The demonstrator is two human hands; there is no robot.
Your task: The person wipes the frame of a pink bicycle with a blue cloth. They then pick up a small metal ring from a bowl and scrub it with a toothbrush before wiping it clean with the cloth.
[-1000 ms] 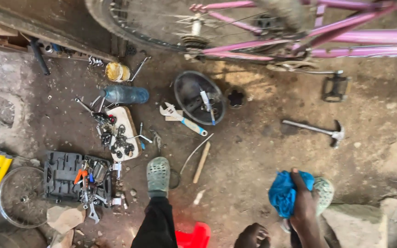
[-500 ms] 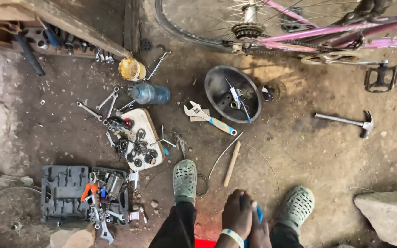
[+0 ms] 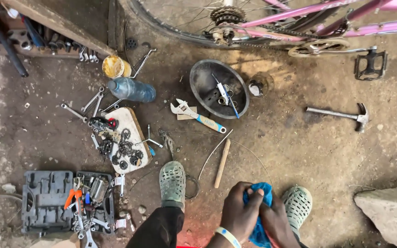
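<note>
Both my hands meet low in the middle of the view, closed around a crumpled blue cloth (image 3: 260,212). My left hand (image 3: 240,211) wears a pale wristband and covers the cloth's left side. My right hand (image 3: 275,220) grips it from the right. My two feet in grey-green clogs (image 3: 172,183) stand on the dirt floor on either side of the hands. Just ahead of the hands lie a wooden stick (image 3: 222,163) and a thin bent wire (image 3: 212,154).
A pink bicycle (image 3: 299,20) stands across the top. Below it lie a black bowl of small parts (image 3: 204,89), an adjustable wrench (image 3: 197,116), a hammer (image 3: 341,115), a loose pedal (image 3: 370,64), a plastic bottle (image 3: 132,89), a board with chain parts (image 3: 124,140), a grey tool case (image 3: 60,202) and a rock (image 3: 389,211).
The view has shifted so the tools sit further right. My right hand brought the blue cloth from the right side to the middle, and my left hand joined it there.
</note>
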